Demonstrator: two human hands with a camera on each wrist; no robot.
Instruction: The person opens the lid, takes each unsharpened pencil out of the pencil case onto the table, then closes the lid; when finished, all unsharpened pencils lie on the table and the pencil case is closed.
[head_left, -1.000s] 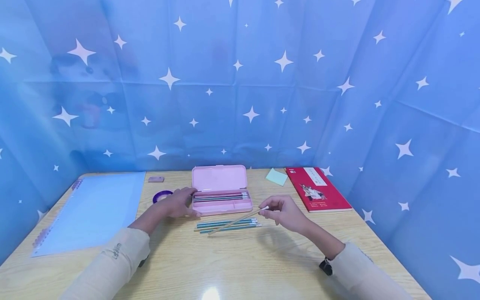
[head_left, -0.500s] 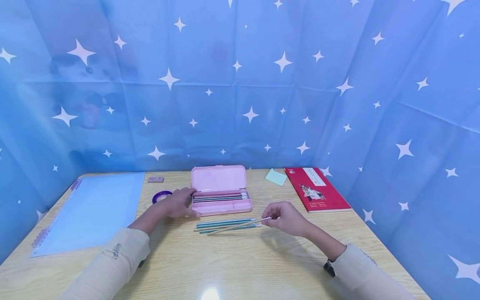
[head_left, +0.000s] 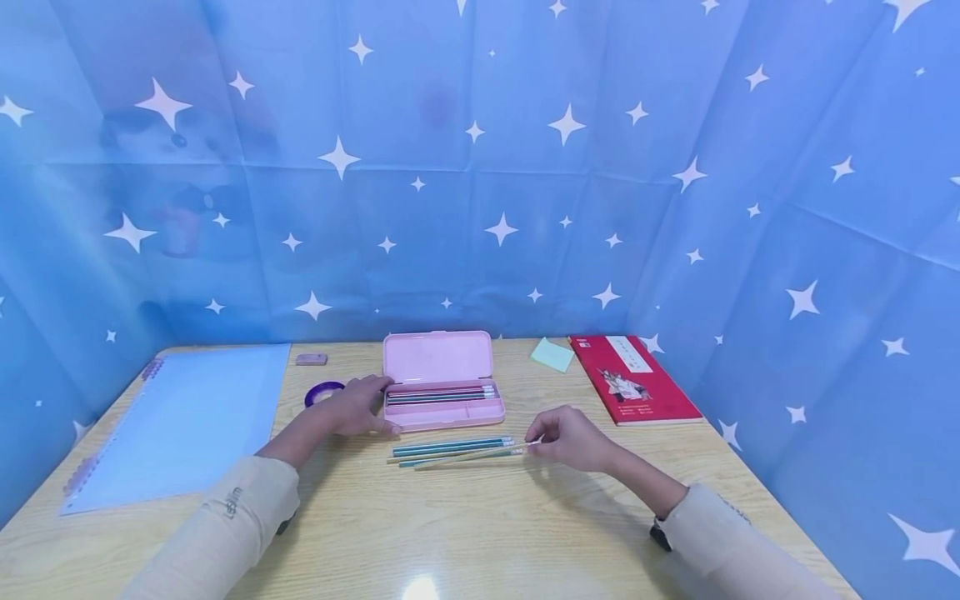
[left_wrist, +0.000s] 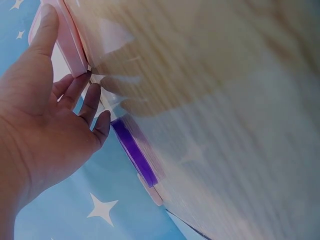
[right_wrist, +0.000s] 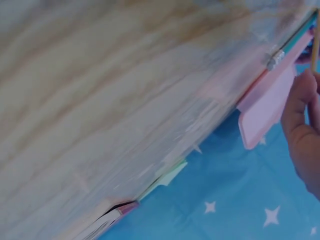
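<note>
An open pink pencil case (head_left: 438, 357) stands at the table's middle, with several dark pencils (head_left: 438, 396) in its back compartment. My left hand (head_left: 358, 406) rests at the case's left end, thumb and fingers spread around its corner; the left wrist view shows the thumb along the pink side. In front of the case lie several green and tan pencils (head_left: 450, 447) side by side. My right hand (head_left: 572, 439) pinches the eraser end of a tan pencil (head_left: 468, 456), which slants low across the others. In the right wrist view part of that pencil (right_wrist: 315, 47) stands above the fingertips.
A purple tape roll (head_left: 321, 390) sits beside my left hand, partly hidden by it. Behind it lies a small mauve eraser (head_left: 311, 359). At left is a pale blue sheet (head_left: 187, 425); at right are green sticky notes (head_left: 552, 354) and a red book (head_left: 633, 379). A starry blue curtain hangs behind.
My right hand has moved down and slightly right, lowering the tan pencil's eraser end towards the pencils on the table. My left hand has stayed at the case.
</note>
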